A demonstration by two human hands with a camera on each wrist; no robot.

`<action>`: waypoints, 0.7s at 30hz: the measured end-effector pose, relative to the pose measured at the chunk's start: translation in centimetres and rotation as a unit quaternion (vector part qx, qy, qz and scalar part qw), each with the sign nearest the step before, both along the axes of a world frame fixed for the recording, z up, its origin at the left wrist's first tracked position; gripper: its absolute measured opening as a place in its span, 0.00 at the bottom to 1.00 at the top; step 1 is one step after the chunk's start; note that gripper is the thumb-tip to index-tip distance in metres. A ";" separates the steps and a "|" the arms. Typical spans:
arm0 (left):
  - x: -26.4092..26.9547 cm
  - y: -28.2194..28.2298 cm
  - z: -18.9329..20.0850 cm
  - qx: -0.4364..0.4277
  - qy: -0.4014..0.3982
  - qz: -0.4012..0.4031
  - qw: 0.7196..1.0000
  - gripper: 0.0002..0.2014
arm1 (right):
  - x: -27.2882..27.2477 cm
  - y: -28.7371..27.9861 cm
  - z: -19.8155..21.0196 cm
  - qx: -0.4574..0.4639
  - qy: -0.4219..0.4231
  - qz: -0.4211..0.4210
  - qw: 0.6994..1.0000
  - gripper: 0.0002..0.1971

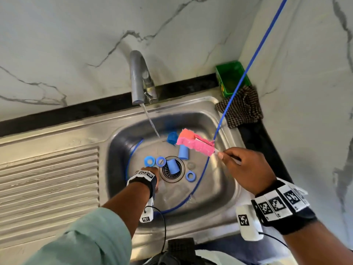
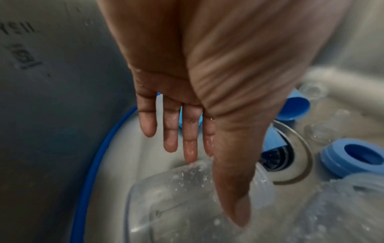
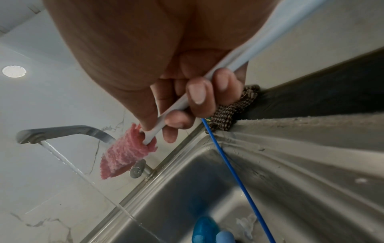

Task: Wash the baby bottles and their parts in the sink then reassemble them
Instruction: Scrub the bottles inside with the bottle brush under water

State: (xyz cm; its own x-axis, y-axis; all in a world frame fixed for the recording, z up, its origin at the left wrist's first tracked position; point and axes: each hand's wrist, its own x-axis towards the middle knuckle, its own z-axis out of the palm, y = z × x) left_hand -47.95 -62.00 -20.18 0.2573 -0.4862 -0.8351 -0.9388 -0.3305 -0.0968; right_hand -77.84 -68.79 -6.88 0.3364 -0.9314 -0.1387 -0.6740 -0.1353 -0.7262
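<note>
Two hands: wet left [image 2: 187,78], right [image 1: 248,169] around spongy pink brush [image 1: 194,143].

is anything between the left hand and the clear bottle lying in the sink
Nothing visible does. In the left wrist view the left hand reaches down with straight fingers; its thumb lies against the clear bottle already. The blue ring and blue cap lie off to the side, not in between.
</note>
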 end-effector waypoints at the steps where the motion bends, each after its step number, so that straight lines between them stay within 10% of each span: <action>1: -0.1 0.1 -0.1 0.010 0.002 -0.004 1.000 0.31 | 0.1 -0.4 0.0 -0.004 -0.007 -0.001 1.000 0.20; 9: 0.4 -0.1 -1.4 0.075 0.073 0.018 0.994 0.30 | 1.8 -2.8 -1.4 0.001 -0.025 0.005 1.000 0.20; 13: 1.9 -2.2 0.3 -0.029 0.131 0.219 0.966 0.20 | 2.4 -3.2 -1.4 -0.002 -0.026 0.011 1.000 0.16; 17: 2.9 -4.7 3.3 -0.164 0.282 0.572 0.753 0.18 | 2.8 -3.0 -0.7 -0.005 -0.026 0.006 1.000 0.11; 21: 2.9 -6.6 8.1 -0.191 0.401 0.669 0.597 0.20 | 3.1 -2.2 0.9 -0.015 -0.030 0.000 0.999 0.10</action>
State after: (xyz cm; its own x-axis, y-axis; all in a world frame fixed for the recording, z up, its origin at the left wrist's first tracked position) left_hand -45.09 -68.62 -12.10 0.2207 -0.4878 -0.8446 0.4944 -0.6905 0.5280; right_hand -74.71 -70.98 -5.95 0.3424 -0.9352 -0.0905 -0.6298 -0.1569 -0.7608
